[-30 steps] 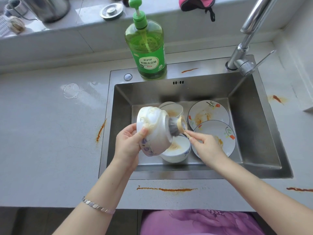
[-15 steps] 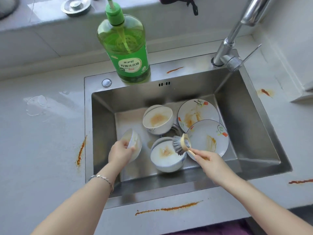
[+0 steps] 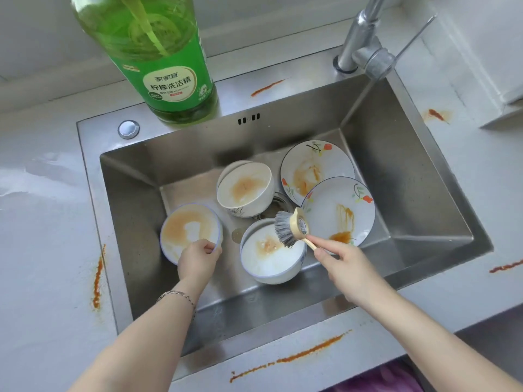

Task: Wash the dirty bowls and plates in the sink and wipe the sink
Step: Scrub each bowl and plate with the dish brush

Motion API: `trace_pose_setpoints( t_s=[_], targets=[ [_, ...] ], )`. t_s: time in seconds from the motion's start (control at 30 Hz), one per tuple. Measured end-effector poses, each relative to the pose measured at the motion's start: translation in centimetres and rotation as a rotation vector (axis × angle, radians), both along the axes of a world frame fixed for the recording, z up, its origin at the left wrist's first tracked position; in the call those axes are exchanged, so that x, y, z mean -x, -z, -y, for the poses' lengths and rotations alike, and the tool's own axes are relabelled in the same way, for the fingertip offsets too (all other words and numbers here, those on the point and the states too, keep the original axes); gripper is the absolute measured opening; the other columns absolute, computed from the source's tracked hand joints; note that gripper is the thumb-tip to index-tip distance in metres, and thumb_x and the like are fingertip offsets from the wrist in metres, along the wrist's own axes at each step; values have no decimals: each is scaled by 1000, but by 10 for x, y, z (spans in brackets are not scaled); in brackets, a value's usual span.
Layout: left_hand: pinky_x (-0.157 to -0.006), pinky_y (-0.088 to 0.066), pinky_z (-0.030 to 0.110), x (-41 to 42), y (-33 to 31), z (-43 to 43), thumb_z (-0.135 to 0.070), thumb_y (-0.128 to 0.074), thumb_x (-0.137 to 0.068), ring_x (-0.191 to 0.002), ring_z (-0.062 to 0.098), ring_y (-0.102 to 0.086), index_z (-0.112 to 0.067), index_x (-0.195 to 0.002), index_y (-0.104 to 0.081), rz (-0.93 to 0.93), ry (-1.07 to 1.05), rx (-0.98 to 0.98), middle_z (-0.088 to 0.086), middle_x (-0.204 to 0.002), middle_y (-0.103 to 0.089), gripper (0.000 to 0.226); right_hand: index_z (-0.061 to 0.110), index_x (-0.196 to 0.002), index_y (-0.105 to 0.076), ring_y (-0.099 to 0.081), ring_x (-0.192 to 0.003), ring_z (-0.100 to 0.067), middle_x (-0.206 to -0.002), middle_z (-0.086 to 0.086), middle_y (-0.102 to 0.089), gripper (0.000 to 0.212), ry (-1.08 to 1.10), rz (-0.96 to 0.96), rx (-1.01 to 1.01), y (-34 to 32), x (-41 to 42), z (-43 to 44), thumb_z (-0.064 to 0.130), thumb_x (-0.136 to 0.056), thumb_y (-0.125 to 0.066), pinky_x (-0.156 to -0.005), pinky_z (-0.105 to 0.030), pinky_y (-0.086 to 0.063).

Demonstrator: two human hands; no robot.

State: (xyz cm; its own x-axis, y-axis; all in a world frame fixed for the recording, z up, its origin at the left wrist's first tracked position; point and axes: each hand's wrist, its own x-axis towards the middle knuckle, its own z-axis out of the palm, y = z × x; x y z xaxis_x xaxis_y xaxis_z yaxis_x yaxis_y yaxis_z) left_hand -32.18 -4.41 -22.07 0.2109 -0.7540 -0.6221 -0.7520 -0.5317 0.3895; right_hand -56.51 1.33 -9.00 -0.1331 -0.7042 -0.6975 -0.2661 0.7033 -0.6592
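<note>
In the steel sink (image 3: 410,199) lie three dirty white bowls and two flowered plates, all smeared orange. My left hand (image 3: 198,260) grips the near rim of the left bowl (image 3: 186,227), which sits on the sink floor. My right hand (image 3: 343,264) holds the wooden handle of a dish brush (image 3: 291,227), its grey bristles hovering over the near bowl (image 3: 271,256). A third bowl (image 3: 244,189) stands behind. The far plate (image 3: 314,168) is partly under the near plate (image 3: 339,210).
A large green dish soap bottle (image 3: 164,66) stands on the sink's back ledge. The chrome tap (image 3: 365,46) rises at the back right. Orange sauce streaks (image 3: 297,355) mark the white counter in front, left and right. A water puddle (image 3: 36,171) lies on the left counter.
My left hand has lowered the bowl from in front of me to the sink floor at the left and turned it upright. The brush has left that bowl and moved over the near bowl.
</note>
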Motion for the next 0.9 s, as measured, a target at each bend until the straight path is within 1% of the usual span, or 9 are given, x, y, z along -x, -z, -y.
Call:
trace_pose_setpoints(
  t_s=[0.1, 0.23, 0.33, 0.43, 0.53, 0.67, 0.73, 0.83, 0.9],
  targets=[
    [-65, -39, 26, -4, 3, 0, -23, -66, -83, -88, 20, -62, -16, -82, -66, -50, -15, -35, -1, -84, -66, 7, 18, -127, -55, -43, -40, 16, -36, 29, -41, 34, 16, 13, -1, -2, 2, -2, 8, -97, -43, -44, -6, -36],
    [-75, -39, 25, 3, -7, -1, -16, -64, -85, -92, 20, -57, -9, -107, -62, -108, -103, -65, 7, -104, -65, 23, 18, -127, -55, -44, -41, 16, -34, 28, -40, 34, 21, 27, 1, -7, 13, -1, 7, -97, -43, -45, -6, -36],
    [-85, -37, 25, 26, -31, 3, -14, -59, -88, -107, 20, -55, -10, -120, -56, -91, -60, 103, 3, -115, -61, 32, 26, -123, -56, -44, -40, 15, -40, 26, -44, 33, 6, 23, 17, -15, 35, 0, 10, -97, -44, -42, -5, -35],
    [-88, -39, 21, 75, -56, 13, -12, -60, -88, -103, 15, -55, -11, -119, -58, -219, 48, 229, -2, -109, -60, 30, 27, -123, -57, -43, -36, 14, -34, 25, -41, 33, 15, -4, 15, -22, 70, 5, 11, -97, -44, -39, -5, -34],
    [-91, -44, 25, 130, -61, 27, -15, -60, -89, -102, 16, -59, -11, -119, -59, -354, 182, 125, 3, -109, -64, 31, 27, -124, -56, -43, -35, 13, -30, 25, -37, 33, 18, -30, 4, -25, 106, 10, 13, -97, -44, -38, -5, -34],
    [-99, -43, 33, 180, -41, 55, -25, -60, -90, -114, 21, -56, -18, -138, -42, -299, 300, -47, 8, -125, -59, 53, 32, -123, -56, -42, -36, 14, -32, 26, -38, 32, -27, -31, 10, -23, 145, 18, 16, -97, -44, -37, -5, -33],
    [-95, -43, 29, 194, -28, 67, -26, -59, -90, -113, 24, -57, -19, -140, -40, -257, 349, -109, 12, -125, -59, 54, 30, -123, -56, -43, -37, 14, -36, 27, -41, 33, -17, -10, 10, -18, 163, 22, 14, -97, -45, -37, -4, -34],
    [-84, -41, 24, 204, -15, 77, -24, -55, -93, -103, 23, -59, -18, -134, -48, -215, 396, -152, 10, -122, -61, 42, 26, -124, -56, -44, -38, 14, -35, 27, -40, 34, -21, 5, -4, -9, 182, 30, 11, -97, -44, -39, -4, -34],
    [-76, -43, 26, 205, -8, 81, -23, -54, -94, -84, 24, -58, -17, -127, -56, -231, 375, -151, 11, -98, -64, 34, 28, -124, -55, -44, -39, 14, -34, 27, -39, 34, -61, 14, -12, -4, 189, 35, 11, -97, -44, -42, -4, -34]
  ],
)
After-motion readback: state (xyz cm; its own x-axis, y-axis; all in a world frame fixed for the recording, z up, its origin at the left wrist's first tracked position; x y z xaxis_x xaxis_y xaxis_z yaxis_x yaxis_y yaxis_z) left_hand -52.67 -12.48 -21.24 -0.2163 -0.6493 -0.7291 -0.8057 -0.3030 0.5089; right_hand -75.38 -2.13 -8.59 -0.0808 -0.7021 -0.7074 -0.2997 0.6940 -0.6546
